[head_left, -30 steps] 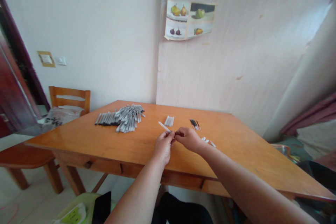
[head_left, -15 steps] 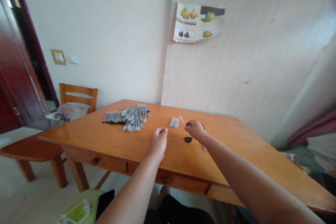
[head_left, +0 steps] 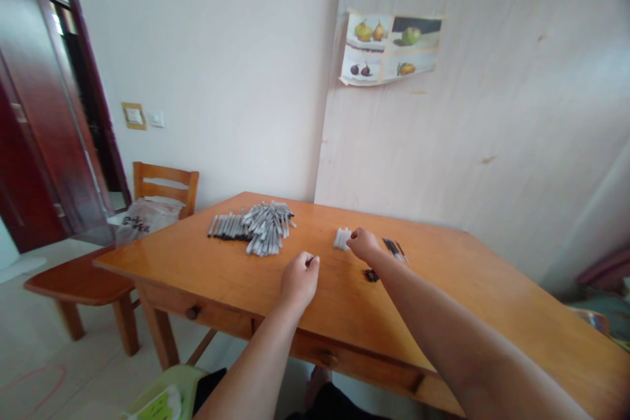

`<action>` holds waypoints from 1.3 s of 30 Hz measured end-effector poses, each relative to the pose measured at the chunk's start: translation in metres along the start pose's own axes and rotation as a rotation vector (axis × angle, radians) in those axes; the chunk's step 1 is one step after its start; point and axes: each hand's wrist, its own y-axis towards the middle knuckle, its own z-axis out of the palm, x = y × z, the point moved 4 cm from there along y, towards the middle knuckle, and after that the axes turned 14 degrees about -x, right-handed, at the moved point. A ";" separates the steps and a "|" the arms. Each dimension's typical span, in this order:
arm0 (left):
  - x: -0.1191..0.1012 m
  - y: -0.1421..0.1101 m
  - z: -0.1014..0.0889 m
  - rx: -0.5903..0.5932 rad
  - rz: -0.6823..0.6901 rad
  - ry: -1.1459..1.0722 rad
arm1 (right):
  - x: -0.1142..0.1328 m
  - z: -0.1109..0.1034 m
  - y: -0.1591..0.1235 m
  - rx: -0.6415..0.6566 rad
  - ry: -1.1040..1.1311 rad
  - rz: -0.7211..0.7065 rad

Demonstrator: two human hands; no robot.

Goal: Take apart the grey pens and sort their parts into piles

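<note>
Right hand at white tubes, likely lining-up step, can't tell if fingers grip; left hand curled closed, contents unclear; next calls for neat alignment

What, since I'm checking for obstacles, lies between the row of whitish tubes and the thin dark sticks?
In the head view, the right hand, with tabletop showing between it and the thin dark sticks.

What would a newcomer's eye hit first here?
Likely the heap of grey pen-like tubes on the left of the table, against a neater row. Then the sheet of four fruit pictures, high on the wall behind. After that, the right hand at the small group of whitish tubes.
</note>
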 end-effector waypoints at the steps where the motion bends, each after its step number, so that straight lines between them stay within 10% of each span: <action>1: 0.000 0.000 0.000 0.001 0.010 0.006 | 0.000 0.004 0.002 0.003 -0.008 0.005; 21: -0.007 -0.001 0.003 0.109 0.102 0.389 | 0.000 0.031 0.016 0.030 -0.031 0.015; 39: 0.001 0.001 0.005 0.074 0.103 0.375 | 0.002 -0.010 -0.025 -0.066 0.151 -0.022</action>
